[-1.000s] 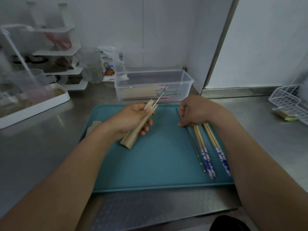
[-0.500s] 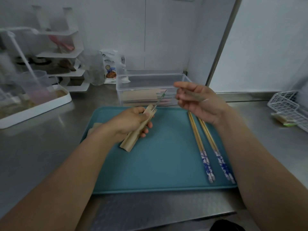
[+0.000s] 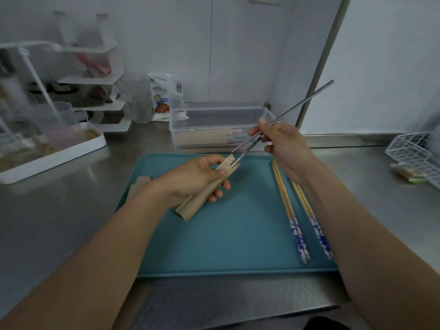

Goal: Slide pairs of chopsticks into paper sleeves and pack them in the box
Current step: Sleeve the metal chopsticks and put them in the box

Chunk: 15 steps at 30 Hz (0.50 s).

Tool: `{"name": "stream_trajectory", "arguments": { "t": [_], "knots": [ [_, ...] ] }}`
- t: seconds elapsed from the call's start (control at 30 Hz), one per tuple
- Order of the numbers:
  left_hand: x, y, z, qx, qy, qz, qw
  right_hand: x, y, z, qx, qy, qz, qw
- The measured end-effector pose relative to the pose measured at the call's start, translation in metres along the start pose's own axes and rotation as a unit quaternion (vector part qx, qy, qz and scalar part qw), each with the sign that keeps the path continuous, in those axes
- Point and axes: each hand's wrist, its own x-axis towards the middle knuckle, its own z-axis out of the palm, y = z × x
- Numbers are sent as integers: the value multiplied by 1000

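Midway through: few sleeved sets already in the clear box (image 3: 266, 115), left hand (image 3: 192, 179) gripping a paper sleeve (image 3: 202, 196) over the tray (image 3: 238, 234), right hand (image 3: 283, 144) pinching a metal chopstick (image 3: 307, 98) at its mouth, wooden pairs (image 3: 300, 210) still waiting.

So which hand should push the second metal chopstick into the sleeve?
Right. The right hand already pinches that chopstick, its tip at the sleeve mouth. The left hand grips the sleeve.
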Motion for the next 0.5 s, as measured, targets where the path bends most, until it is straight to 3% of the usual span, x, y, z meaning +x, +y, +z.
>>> {"name": "stream_trajectory", "arguments": {
  "t": [0.07, 0.33, 0.5],
  "knots": [
    [0, -1, -1, -1, -8, 4, 1000, 0, 0, -1, -22, 18, 11, 1000],
    [0, -1, 0, -12, -32, 6, 999, 2, 6, 4, 66, -39, 40, 996],
    [1, -1, -1, -13, -26, 5, 1000, 7, 3, -5, 194, -6, 27, 981]
  ]
}}
